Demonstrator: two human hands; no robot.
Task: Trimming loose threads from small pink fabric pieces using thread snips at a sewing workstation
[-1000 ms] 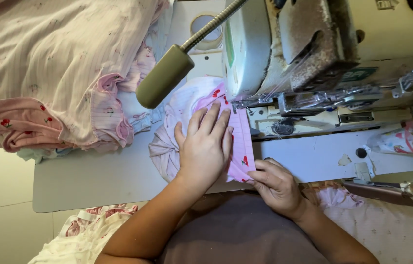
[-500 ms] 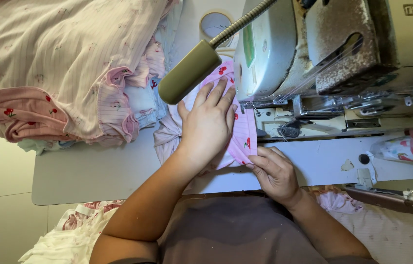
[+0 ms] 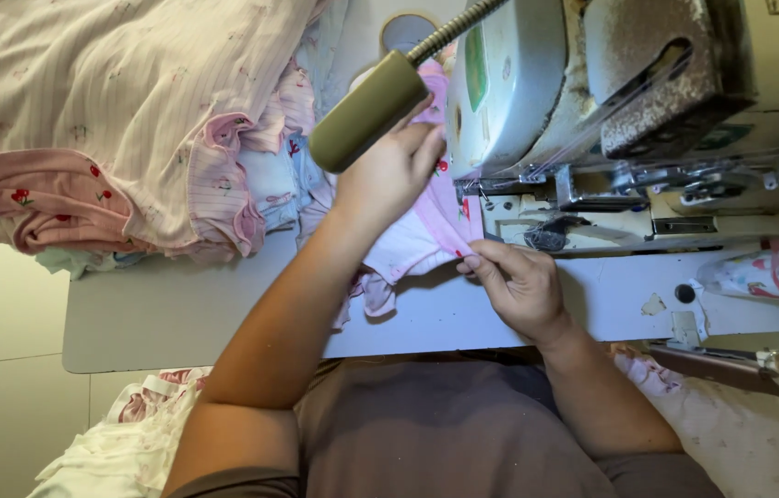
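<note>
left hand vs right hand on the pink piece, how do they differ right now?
The left hand lies on the pink fabric piece, reaching far up beside the sewing machine and under the lamp head; the right hand sits nearer the body. The left looks flat, fingers extended; the right pinches the fabric's near edge with curled fingertips. Both are bare and touch the same piece.

Pink garment piece [image 3: 426, 235] lies rumpled beside sewing machine [image 3: 592, 111].
</note>
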